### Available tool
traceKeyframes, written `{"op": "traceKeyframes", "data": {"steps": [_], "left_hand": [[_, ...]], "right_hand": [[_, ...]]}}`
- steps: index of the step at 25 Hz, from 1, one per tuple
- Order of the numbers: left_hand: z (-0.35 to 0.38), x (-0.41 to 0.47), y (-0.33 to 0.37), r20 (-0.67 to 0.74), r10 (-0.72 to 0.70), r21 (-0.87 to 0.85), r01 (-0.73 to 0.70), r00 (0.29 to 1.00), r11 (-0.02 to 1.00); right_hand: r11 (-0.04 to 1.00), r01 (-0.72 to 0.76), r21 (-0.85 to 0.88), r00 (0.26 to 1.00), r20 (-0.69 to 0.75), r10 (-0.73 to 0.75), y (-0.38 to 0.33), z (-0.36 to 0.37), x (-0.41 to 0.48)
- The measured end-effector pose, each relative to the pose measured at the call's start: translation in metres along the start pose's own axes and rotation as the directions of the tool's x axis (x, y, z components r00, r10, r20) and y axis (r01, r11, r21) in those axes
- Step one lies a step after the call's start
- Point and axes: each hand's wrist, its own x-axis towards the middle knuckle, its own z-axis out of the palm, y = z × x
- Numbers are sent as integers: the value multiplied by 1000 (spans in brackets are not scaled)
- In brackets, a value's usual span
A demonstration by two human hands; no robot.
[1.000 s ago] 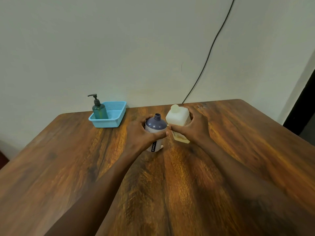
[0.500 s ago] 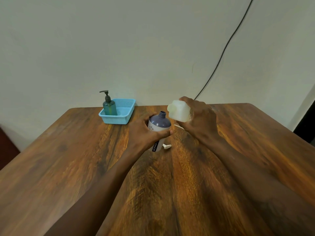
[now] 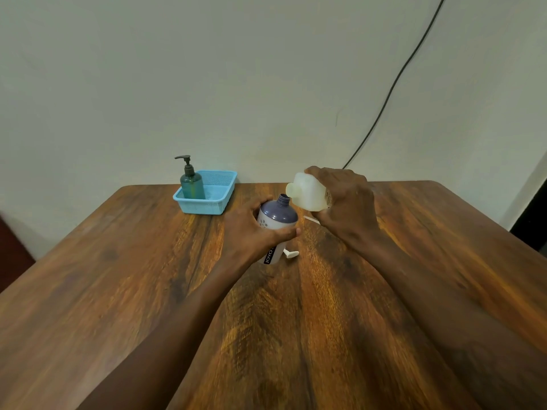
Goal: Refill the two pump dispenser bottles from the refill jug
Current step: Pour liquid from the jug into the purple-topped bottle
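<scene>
My right hand [image 3: 344, 202] has its fingers curled tight around the refill jug [image 3: 309, 192]. Since a second ago that jug has left the table, risen and tipped sideways, so its open spout now points left and sits just above and beside the open neck of the purple-topped bottle [image 3: 276, 224]. I see no liquid flowing yet. I judge this to be the start of the first pour.

My left hand [image 3: 251, 229] wraps the bottle's body, thumb across the front and fingers behind, holding it on the table [image 3: 148, 276]; it leans slightly towards the jug.

The jug is boxy, milky translucent plastic with a short round spout. The bottle is a smooth white cylinder with a domed purple shoulder and a narrow threaded neck. A white pump part [image 3: 291, 254] lies on the table just beside its base.

The second dispenser, a green bottle [image 3: 191, 184] with its dark pump fitted, stands in a light blue mesh basket [image 3: 219, 199] near the wall. The table is glossy, strongly grained wood.
</scene>
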Motion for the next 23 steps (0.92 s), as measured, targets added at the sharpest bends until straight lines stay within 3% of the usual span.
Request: {"op": "traceKeyframes", "data": {"steps": [23], "left_hand": [[-5, -2, -1, 31, 22, 21, -23, 999, 1000]], "right_hand": [[997, 59, -54, 997, 62, -56, 6, 8, 8]]}}
